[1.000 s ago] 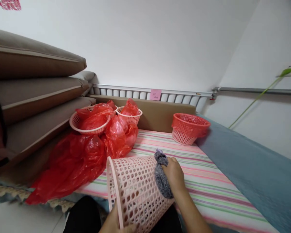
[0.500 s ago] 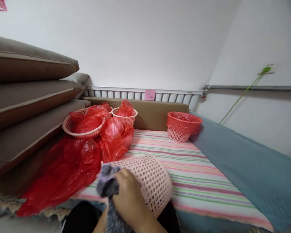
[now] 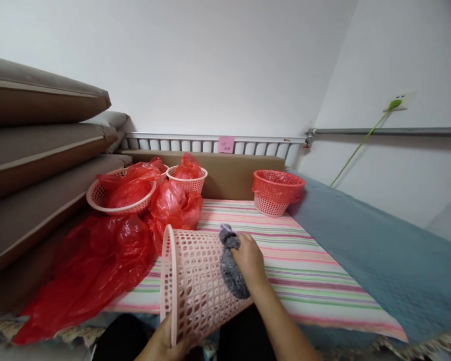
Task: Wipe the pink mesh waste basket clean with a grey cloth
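A pale pink perforated plastic basket (image 3: 199, 265) lies on its side over my knees and the bed edge, its open mouth facing left. My left hand (image 3: 169, 338) grips the basket's rim at the lower left, with some fingers inside the mouth. In my right hand (image 3: 250, 258) is a bunched grey cloth (image 3: 233, 273), pressed against the basket's outer side near its base. Red plastic bags (image 3: 97, 260) lie crumpled to the left of the basket.
Several pink baskets with red bags, such as the wide one (image 3: 122, 208), stand at the back left. A basket with a red bag over its rim (image 3: 278, 193) stands at the back right. Stacked cushions (image 3: 41, 145) rise on the left. A striped sheet (image 3: 308, 271) covers the bed.
My right hand with the grey cloth has moved right, from near the basket's rim towards its base. The basket has turned so its mouth shows, and my left hand now shows at the rim.
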Motion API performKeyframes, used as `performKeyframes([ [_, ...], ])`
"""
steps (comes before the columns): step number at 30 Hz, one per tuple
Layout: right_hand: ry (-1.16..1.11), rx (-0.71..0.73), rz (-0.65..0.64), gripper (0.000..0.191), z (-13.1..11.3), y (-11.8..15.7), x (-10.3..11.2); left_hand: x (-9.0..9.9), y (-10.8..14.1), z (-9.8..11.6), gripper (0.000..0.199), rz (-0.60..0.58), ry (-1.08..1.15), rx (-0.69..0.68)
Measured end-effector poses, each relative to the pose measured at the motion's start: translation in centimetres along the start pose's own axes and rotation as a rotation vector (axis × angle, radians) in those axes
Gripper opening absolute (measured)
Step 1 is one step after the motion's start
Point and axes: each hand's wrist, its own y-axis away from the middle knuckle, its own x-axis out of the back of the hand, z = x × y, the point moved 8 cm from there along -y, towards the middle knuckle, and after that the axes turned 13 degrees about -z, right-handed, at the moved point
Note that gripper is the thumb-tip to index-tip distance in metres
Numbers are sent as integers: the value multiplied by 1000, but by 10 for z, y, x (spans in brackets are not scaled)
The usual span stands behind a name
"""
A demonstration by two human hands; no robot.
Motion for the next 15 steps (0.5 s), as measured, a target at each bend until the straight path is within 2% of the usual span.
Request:
performKeyframes([
  [3, 61, -75, 24, 33, 26, 1, -4, 2, 1, -6, 54, -30, -69, 2],
  [7, 107, 25, 119, 37, 19, 11, -10, -5, 1, 0, 58, -96, 47, -65],
  [10, 85, 110, 215, 46, 15, 17, -11, 1, -4, 13, 76, 33, 102, -62],
  [12, 55, 126, 223, 43, 17, 17, -13, 8, -7, 18, 83, 121, 110, -69],
  [15, -9, 107, 196, 35, 14, 21, -15, 17, -6, 9, 84, 145, 101, -78],
])
